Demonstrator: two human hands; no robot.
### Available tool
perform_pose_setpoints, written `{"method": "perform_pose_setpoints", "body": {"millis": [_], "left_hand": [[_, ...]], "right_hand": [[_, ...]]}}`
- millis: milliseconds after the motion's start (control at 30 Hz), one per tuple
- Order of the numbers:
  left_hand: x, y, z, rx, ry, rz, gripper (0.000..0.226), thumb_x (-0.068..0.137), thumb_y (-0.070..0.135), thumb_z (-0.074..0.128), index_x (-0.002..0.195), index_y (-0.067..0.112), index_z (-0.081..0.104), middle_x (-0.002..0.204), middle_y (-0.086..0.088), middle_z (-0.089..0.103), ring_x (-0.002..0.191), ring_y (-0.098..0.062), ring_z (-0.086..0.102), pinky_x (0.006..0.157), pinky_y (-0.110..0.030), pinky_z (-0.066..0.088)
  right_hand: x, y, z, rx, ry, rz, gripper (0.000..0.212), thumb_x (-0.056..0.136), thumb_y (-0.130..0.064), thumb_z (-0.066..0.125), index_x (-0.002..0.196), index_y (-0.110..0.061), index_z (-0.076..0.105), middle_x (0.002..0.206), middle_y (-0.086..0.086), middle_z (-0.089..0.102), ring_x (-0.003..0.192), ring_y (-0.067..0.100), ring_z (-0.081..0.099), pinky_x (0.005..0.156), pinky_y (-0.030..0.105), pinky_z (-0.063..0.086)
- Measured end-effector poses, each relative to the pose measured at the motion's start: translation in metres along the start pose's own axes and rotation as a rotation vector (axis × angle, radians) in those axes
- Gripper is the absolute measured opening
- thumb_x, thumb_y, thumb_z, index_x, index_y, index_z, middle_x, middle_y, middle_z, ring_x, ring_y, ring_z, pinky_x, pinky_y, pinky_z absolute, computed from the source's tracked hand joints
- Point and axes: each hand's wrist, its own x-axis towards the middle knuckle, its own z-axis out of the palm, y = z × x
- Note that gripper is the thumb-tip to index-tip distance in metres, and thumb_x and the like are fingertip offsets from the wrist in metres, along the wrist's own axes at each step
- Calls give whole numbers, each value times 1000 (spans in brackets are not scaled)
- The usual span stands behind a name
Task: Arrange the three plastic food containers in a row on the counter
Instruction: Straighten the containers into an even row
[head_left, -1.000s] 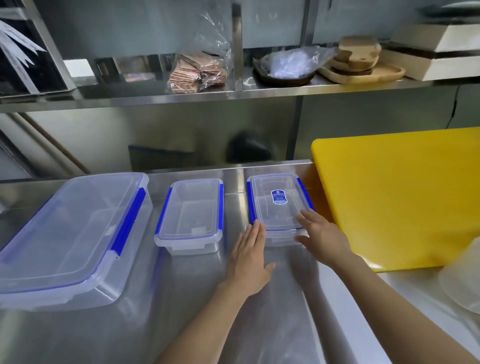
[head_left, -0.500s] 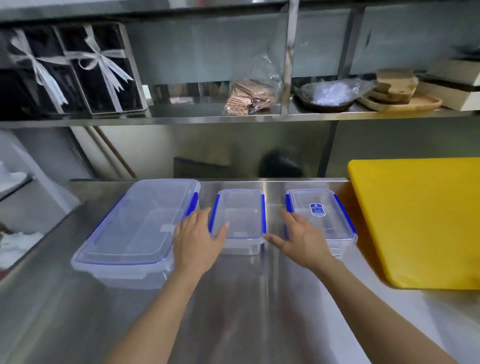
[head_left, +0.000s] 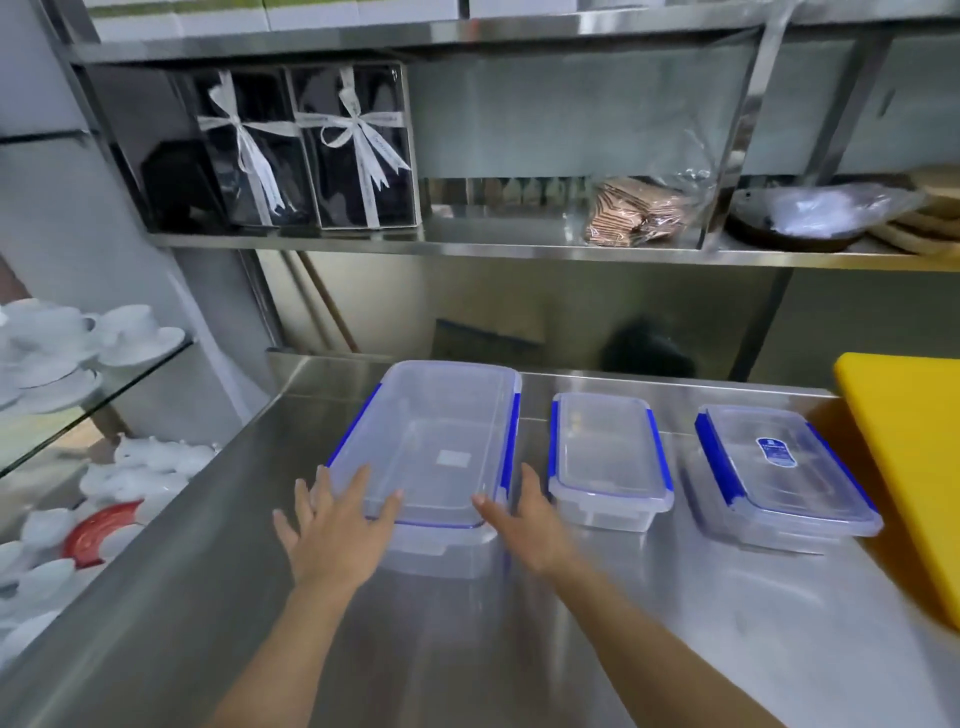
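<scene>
Three clear plastic containers with blue clips stand side by side on the steel counter (head_left: 519, 649). The large container (head_left: 436, 447) is on the left, the small narrow container (head_left: 605, 457) in the middle, and the flat container (head_left: 774, 467) with a blue label on the right. My left hand (head_left: 337, 525) lies spread against the large container's near left corner, thumb on the lid. My right hand (head_left: 530, 519) rests with fingers apart at its near right corner, between the large and the middle container.
A yellow cutting board (head_left: 909, 467) lies at the right edge of the counter. White cups and dishes (head_left: 78, 353) fill glass shelves on the left. A steel shelf (head_left: 519, 244) above the counter holds dark gift boxes (head_left: 306, 150), a bag of wafers (head_left: 639, 213) and wooden plates.
Both hands moved left, from the right container past the middle one to the large container's near corners. The view turned left with them.
</scene>
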Motion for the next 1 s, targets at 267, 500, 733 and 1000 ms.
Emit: {"method": "perform_pose_setpoints", "body": {"millis": [267, 500, 733, 1000], "left_hand": [[-13, 7, 0, -99, 3, 102, 64, 78, 72, 37, 136, 44, 30, 154, -6, 17, 132, -33, 29, 113, -51, 16], [11, -43, -11, -195, 22, 71, 61, 80, 68, 40, 136, 44, 31, 152, -7, 17, 132, -37, 25, 110, -50, 28], [45, -76, -20, -182, -22, 63, 59, 84, 64, 36, 138, 44, 23, 156, -8, 6, 140, -33, 10, 116, -48, 11], [45, -59, -24, -126, 53, 51, 59, 88, 51, 44, 140, 28, 29, 156, -14, 7, 143, -31, 2, 116, -46, -2]], "right_hand": [[5, 8, 16, 35, 77, 59, 87, 83, -49, 54, 145, -21, 0, 151, 7, 28, 135, 25, 33, 110, 39, 29], [18, -18, 63, 3, 49, -10, 80, 83, -51, 54, 144, -23, 9, 141, 7, 40, 123, 25, 47, 103, 47, 43], [37, -35, 99, -95, -1, -15, 85, 85, -54, 46, 144, -20, -4, 146, 10, 30, 124, 28, 45, 103, 42, 42], [39, -38, 79, -274, -22, -8, 79, 79, -66, 44, 140, -24, 16, 142, 6, 40, 123, 27, 48, 99, 47, 46]]}}
